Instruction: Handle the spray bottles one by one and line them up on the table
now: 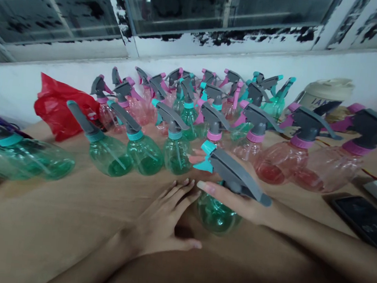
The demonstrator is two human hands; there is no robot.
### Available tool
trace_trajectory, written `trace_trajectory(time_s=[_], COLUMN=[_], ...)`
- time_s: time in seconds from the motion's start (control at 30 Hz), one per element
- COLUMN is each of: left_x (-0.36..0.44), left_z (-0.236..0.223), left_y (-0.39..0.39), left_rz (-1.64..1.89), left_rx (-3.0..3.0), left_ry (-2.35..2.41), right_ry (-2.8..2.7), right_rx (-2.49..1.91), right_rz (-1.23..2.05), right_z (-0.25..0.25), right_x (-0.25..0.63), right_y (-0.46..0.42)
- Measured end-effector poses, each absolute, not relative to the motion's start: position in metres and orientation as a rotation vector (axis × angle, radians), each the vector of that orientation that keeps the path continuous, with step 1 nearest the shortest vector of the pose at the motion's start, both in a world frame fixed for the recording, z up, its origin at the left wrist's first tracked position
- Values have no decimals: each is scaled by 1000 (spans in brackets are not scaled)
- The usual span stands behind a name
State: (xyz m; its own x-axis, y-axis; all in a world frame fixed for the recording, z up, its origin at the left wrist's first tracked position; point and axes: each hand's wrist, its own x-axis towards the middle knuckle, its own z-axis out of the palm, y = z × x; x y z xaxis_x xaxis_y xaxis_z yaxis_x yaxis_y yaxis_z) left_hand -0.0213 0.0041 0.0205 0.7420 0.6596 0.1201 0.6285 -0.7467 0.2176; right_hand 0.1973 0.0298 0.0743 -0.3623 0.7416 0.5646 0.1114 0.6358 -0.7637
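My right hand [247,206] is wrapped round the neck of a green spray bottle [217,217] with a grey and turquoise trigger head. Its base is at the table top, and its nozzle points to the upper left. Beside it, my left hand [162,221] lies on the table with fingers spread, holding nothing. Just beyond the hands stand a green spray bottle [177,156] and others like it to the left. Pink spray bottles [281,161] stand behind and to the right of my right hand, which partly covers some of them.
Several more pink and green spray bottles crowd the back of the wooden table [77,220]. A red plastic bag [56,106] lies at the back left. At right are a phone [364,218] and a pale tub [328,92]. A white wall and windows rise behind.
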Motion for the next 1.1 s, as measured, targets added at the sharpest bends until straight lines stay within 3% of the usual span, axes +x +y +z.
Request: trace_trajectory(time_s=[0.53,1.1], left_x=[-42,-106], left_z=[37,52], left_y=[-18,-80], left_rz=[511,1048], left_rx=[2613,2440], left_ry=[1147,1612], right_ry=[-1856,-1858], right_rx=[-695,-413], right_rz=[839,1090], right_z=[74,83], right_x=[154,26], right_y=[17,-5])
